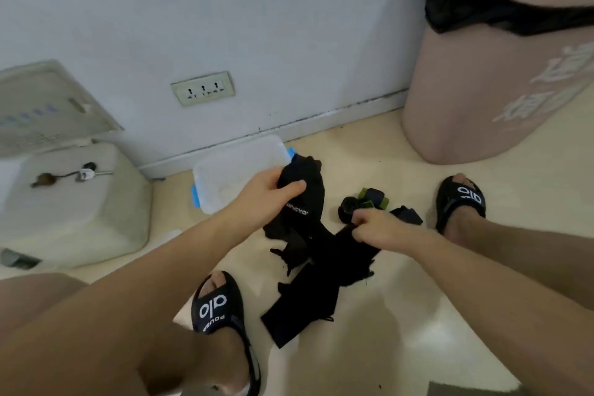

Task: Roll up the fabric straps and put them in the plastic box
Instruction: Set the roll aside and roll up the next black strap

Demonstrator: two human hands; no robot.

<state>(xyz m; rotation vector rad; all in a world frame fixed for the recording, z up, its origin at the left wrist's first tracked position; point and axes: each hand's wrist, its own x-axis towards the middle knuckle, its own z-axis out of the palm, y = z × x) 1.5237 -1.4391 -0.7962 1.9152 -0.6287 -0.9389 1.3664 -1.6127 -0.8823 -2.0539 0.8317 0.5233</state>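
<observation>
A person crouched on a cream tiled floor (401, 315) sorted a tangle of black fabric straps (308, 267), the left hand (266, 193) with fingers curled round a bunched black strap bearing white lettering (300, 202), held over the near edge of the clear plastic box with blue clips (234, 167), which stood against the skirting and looked empty. The right hand (373, 225) pinched another black strand of the heap, beside a rolled black strap with green tabs (363, 202) lying on the floor. The step in hand appeared to be separating one strap from the pile; it would go best if each length were pulled fully clear and laid flat before rolling tightly from one end, so the coil held its shape in the box. The strap's white print was too blurred to read. Both black slide sandals (218, 305) showed "alo" in white; raised characters on the pink waste bin (482, 90) were not legible.
</observation>
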